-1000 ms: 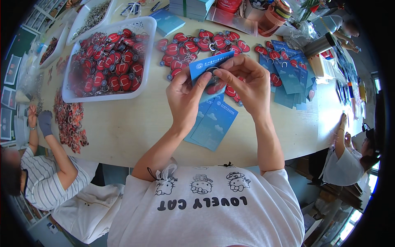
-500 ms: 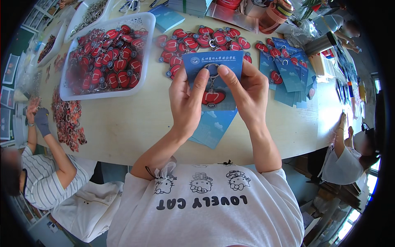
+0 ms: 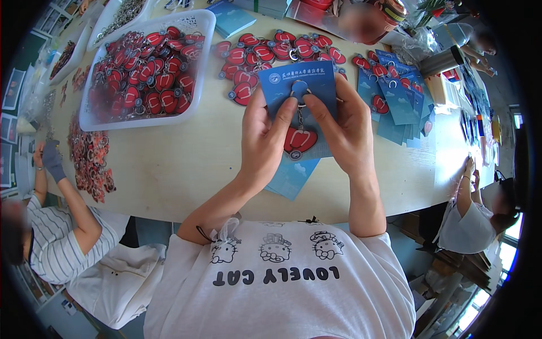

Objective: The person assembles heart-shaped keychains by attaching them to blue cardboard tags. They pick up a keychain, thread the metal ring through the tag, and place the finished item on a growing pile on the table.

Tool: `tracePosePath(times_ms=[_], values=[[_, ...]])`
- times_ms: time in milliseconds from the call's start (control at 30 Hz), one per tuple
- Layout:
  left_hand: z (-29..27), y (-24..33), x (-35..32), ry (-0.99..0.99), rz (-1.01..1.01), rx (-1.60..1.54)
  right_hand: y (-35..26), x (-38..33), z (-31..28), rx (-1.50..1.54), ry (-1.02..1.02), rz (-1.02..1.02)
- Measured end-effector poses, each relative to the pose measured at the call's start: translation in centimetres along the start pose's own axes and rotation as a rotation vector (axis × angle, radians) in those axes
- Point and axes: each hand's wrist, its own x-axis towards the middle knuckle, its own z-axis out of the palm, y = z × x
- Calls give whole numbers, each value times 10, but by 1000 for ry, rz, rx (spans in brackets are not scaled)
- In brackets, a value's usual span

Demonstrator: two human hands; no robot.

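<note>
Between my two hands is a blue backing card (image 3: pixel 326 90) with a red keychain (image 3: pixel 300 141) lying against its front. My left hand (image 3: pixel 263 133) grips the card's left side, and my right hand (image 3: pixel 345 127) grips its right side. Both thumbs press at the lower part of the keychain's metal ring, near the card's middle. Inside the ring shows a round, lighter blue patch; whether it is a flap of the card I cannot tell. A short chain hangs from the ring down to the red pendant. My other fingers are behind the card, hidden.
More blue cards (image 3: pixel 294 178) lie beneath my hands. Beyond is a pile of red keychains (image 3: pixel 245 73), with a white basket (image 3: pixel 141 123) full of them at left. Cards with keychains (image 3: pixel 398 107) lie at right. Orange-red pieces (image 3: pixel 90 161) sit near a gloved co-worker's hand (image 3: pixel 53 160).
My hands and the card have shifted slightly right and down. The ring now sits differently under my thumbs, with the lighter round patch showing in it, and the pendant has turned more upright.
</note>
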Motion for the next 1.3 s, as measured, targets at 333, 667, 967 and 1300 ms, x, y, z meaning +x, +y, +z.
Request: tracePosePath(times_ms=[333,667,967,1300], values=[[-37,-33,-26,-296,103,1620,48,8,-185,-913,602,69],[-54,-54,-19,-246,69,1347,97,54,-20,-811,-155,-343],[-75,-49,-11,-193,34,1010,105,72,3,-795,-283,-130],[-88,29,12,186,-41,393,55,74,-52,135,-181,141]])
